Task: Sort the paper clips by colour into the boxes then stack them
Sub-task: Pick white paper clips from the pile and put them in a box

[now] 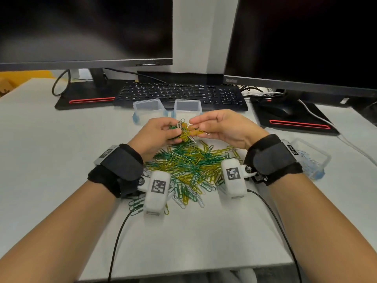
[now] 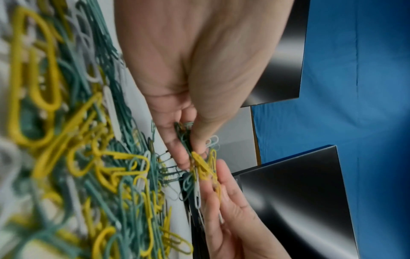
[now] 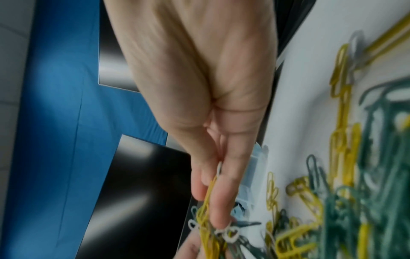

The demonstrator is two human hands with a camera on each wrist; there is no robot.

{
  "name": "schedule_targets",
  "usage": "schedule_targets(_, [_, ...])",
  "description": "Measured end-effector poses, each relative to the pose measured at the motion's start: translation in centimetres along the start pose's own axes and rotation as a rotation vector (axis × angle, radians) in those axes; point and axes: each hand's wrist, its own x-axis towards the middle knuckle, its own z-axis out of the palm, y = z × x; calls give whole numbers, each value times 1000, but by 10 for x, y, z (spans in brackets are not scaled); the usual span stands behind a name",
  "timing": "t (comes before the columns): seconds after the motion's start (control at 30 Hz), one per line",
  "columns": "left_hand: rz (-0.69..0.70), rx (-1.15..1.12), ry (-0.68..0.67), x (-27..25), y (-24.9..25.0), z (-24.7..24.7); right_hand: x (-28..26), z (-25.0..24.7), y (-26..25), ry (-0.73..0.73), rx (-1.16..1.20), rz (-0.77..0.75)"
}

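Observation:
A heap of green, yellow and white paper clips (image 1: 187,166) lies on the grey desk between my wrists. Above its far edge my left hand (image 1: 161,131) grips a tangled bunch of mostly green clips (image 2: 185,138). My right hand (image 1: 206,124) pinches yellow clips (image 3: 209,196) that hang in the same tangle. Both hands meet over the bunch (image 1: 186,131). Two clear plastic boxes (image 1: 148,108) (image 1: 188,107) stand just behind the hands, in front of the keyboard. A third clear box (image 1: 312,158) holding pale blue clips sits to the right of my right wrist.
A black keyboard (image 1: 179,94) runs behind the boxes. Two dark monitors (image 1: 85,29) (image 1: 306,41) stand at the back on black bases. A mouse (image 1: 279,109) lies at the right. Black cables (image 1: 122,227) trail from the wrist cameras toward the desk's near edge.

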Motion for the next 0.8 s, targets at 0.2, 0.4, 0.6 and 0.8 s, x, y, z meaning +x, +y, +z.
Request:
schedule_targets(0.2, [-66,-121,-48,-3,5,0,-10,-12,-7,57,3,-15])
schedule_targets(0.4, [-81,-179,-38,-4,8,0,-8,5,-3,123,-236,29])
schedule_targets(0.6, [-103,-269,-14,-4,10,1,-12,2,-9,108,-178,11])
schedule_targets(0.8, [-91,-276,-34,-5,10,1,-14,1,-8,83,-155,-46])
